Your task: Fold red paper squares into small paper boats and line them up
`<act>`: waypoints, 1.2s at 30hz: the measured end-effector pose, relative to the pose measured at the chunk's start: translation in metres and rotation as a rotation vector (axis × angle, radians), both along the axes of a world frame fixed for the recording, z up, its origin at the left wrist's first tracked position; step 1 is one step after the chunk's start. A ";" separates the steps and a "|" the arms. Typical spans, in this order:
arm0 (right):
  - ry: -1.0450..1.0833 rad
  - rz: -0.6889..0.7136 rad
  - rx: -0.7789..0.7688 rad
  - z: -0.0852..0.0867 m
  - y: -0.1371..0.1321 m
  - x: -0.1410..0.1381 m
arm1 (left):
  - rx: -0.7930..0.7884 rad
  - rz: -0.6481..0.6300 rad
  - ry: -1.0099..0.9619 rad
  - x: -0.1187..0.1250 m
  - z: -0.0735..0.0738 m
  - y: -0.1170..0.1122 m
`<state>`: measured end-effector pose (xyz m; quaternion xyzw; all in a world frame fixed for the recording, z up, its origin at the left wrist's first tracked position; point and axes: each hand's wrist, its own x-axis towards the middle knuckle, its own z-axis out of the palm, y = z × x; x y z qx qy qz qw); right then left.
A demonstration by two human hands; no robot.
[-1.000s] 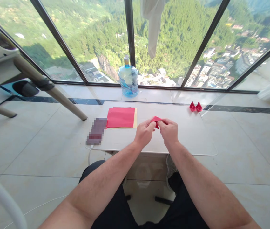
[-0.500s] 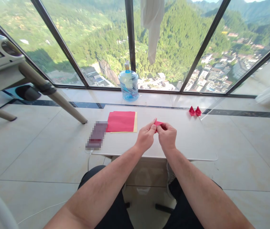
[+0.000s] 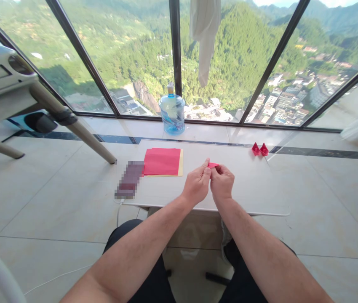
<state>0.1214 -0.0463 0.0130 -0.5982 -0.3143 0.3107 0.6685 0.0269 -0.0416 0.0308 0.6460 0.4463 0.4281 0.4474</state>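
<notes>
My left hand [image 3: 197, 185] and my right hand [image 3: 222, 183] are pressed close together above the low white table [image 3: 255, 189]. Both pinch a small folded red paper piece [image 3: 212, 165], of which only a corner shows above my fingers. A stack of red paper sheets [image 3: 162, 161] on a yellow sheet lies to the left of my hands. Two small folded red paper shapes [image 3: 260, 149] stand at the table's far right corner.
A blurred dark phone [image 3: 129, 179] with a cable lies at the table's left edge. A blue water jug [image 3: 172, 110] stands by the window. A pale cloth [image 3: 203, 29] hangs above it. Angled legs of furniture [image 3: 71, 126] reach the floor at left.
My hands have closed in on each other and more of the red paper piece is now covered by my fingers. The view has shifted slightly.
</notes>
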 end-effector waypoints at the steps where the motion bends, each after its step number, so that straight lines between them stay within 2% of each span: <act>1: -0.018 -0.006 -0.002 -0.001 0.000 0.000 | 0.004 0.003 0.004 0.000 0.000 -0.001; 4: -0.027 0.008 -0.015 -0.004 0.001 0.001 | -0.083 -0.018 -0.102 0.001 -0.003 0.001; 9: -0.027 0.102 0.001 -0.001 0.002 0.005 | -0.435 -0.068 -0.516 -0.003 0.002 0.013; 12: -0.118 0.167 -0.011 0.003 0.001 0.009 | -0.511 -0.087 -0.652 -0.007 0.006 0.018; 14: -0.231 0.148 -0.045 0.004 0.000 0.011 | -0.497 -0.092 -0.662 -0.010 0.005 0.020; 17: -0.340 0.136 -0.085 0.007 -0.002 0.012 | -0.424 -0.081 -0.575 -0.010 0.002 0.019; 20: -0.309 0.144 -0.081 0.010 -0.003 0.013 | -0.378 -0.083 -0.503 -0.008 0.000 0.017; 26: -0.218 0.219 -0.108 0.014 -0.003 0.014 | -0.512 -0.056 -0.675 -0.007 0.004 0.018; 29: -0.198 0.256 -0.106 0.015 -0.003 0.014 | -0.510 -0.038 -0.686 -0.009 0.005 0.018; 36: -0.222 0.256 -0.126 0.017 -0.004 0.014 | -0.531 -0.100 -0.675 -0.008 0.005 0.016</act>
